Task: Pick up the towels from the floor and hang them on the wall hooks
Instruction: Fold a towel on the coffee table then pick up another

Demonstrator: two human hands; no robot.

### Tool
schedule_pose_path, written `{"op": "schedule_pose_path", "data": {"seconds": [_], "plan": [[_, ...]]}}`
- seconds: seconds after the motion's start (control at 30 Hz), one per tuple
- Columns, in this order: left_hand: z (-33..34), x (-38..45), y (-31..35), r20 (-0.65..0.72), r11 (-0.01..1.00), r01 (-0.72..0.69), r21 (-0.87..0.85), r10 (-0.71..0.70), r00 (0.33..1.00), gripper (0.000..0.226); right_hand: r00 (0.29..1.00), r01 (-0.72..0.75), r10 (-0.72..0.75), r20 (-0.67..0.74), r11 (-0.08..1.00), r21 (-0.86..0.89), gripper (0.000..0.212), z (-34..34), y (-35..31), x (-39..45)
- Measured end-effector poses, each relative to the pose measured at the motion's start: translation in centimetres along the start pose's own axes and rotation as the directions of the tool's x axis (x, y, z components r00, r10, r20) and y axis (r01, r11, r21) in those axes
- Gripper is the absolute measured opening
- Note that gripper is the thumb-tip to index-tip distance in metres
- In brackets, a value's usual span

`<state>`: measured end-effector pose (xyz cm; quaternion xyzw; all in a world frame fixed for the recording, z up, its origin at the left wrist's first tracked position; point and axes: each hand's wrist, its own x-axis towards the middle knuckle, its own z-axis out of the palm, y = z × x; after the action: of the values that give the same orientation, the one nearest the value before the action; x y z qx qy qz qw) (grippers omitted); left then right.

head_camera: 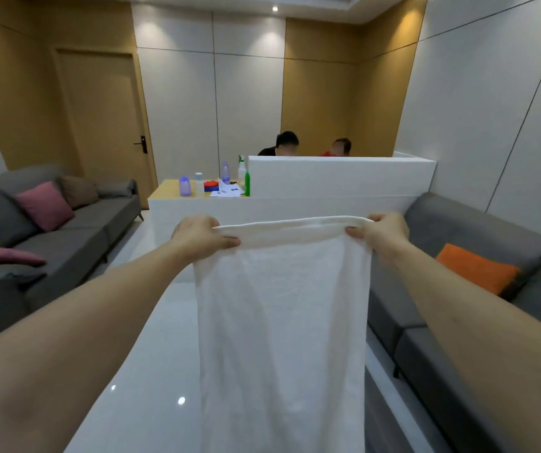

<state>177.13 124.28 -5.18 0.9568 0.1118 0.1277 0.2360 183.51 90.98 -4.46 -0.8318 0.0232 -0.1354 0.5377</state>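
White towel (282,322) hanging lengthwise, top edge level, pinched between left hand (202,238) and right hand (383,235)

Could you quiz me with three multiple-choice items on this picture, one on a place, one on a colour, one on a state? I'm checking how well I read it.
1. Where does the orange cushion lie?
A. on the sofa to the right
B. on the counter
C. on the floor

2. What colour is the towel?
A. blue
B. white
C. grey

3. How is the towel held?
A. bunched in one hand
B. folded on the sofa
C. stretched by its top edge between both hands, hanging down

Answers:
1 A: it rests on the grey sofa at the right.
2 B: the cloth is plainly white.
3 C: the left hand and the right hand each pinch a top corner.
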Motion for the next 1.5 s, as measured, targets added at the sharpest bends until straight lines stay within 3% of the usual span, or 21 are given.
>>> {"op": "schedule_pose_path", "data": {"seconds": [0.13, 0.33, 0.5, 0.67, 0.87, 1.1, 1.3, 1.5], "plan": [[-0.2, 8.0, -1.5, -0.013, 0.999, -0.052, 0.001, 0.052, 0.999, 0.037, 0.997, -0.012, 0.013, -0.078, 1.000, 0.009, 0.013, 4.1, -1.8, 4.9], [-1.8, 14.7, -0.4, -0.259, 0.983, -0.178, -0.043, 0.161, 0.952, 0.026, 0.988, 0.028, 0.017, -0.156, 0.959, 0.283, 0.008, 6.3, -4.6, 10.7], [-1.6, 14.1, 0.6, -0.380, 0.983, -0.178, -0.047, 0.147, 0.913, 0.024, 0.991, 0.055, -0.011, -0.130, 0.941, 0.335, 0.009, 5.2, -3.1, 11.1], [3.1, 8.4, 1.0, -0.368, 0.992, -0.118, -0.043, 0.094, 0.925, 0.023, 0.999, -0.036, 0.042, -0.005, 0.911, 0.410, 0.025, 2.8, 3.1, 8.8], [12.8, -4.1, 0.1, -0.233, 0.995, 0.090, -0.054, -0.100, 0.967, 0.019, 0.972, -0.221, 0.169, 0.165, 0.900, 0.377, 0.029, 0.5, 15.3, 2.8], [24.0, -19.4, -1.8, 0.046, 0.973, 0.223, 0.064, -0.227, 0.973, 0.017, 0.873, -0.476, 0.422, 0.244, 0.846, 0.240, 0.035, -2.1, 30.3, -8.1], [30.9, -31.4, -5.4, 0.335, 0.956, 0.261, 0.136, -0.292, 0.896, 0.018, 0.751, -0.642, 0.608, 0.257, 0.763, 0.072, 0.028, -5.8, 39.3, -20.3], [34.2, -42.7, -8.4, 0.552, 0.941, 0.277, 0.192, -0.337, 0.763, 0.013, 0.624, -0.767, 0.751, 0.217, 0.641, -0.013, 0.028, -8.9, 42.6, -32.0]]}}
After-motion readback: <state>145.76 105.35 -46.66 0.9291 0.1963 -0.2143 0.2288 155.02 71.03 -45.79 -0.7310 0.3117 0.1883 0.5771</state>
